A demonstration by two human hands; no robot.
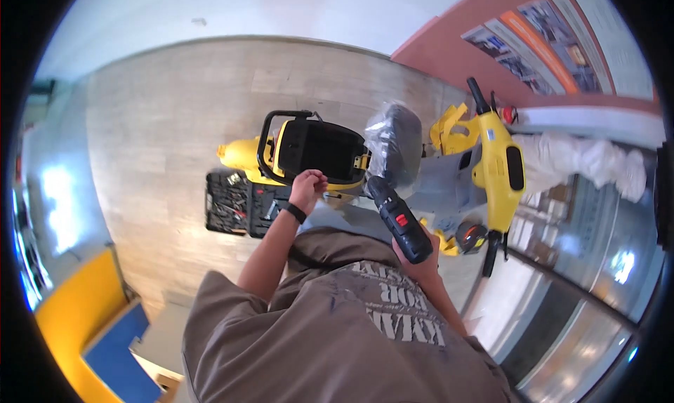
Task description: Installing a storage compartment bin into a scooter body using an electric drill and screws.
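My right hand point(423, 250) is wrapped round the grip of a dark cordless drill point(399, 217) with a red patch, its chuck toward the scooter. My left hand point(309, 190), with a black band at the wrist, is closed at the near edge of the black storage compartment point(319, 150) in a yellow scooter. Its fingertips are pressed together; whatever may be between them is too small to make out. Beyond the drill's chuck, the scooter's dark seat point(399, 143) stands raised, wrapped in clear plastic. A black grab rail point(265, 147) curves round the compartment's left side.
An open black tool case point(228, 203) lies on the tiled floor left of the scooter. The yellow handlebar point(497, 168) is at right, with yellow panels point(449, 129) nearby. A red board point(449, 45) stands behind; glass doors are at lower right.
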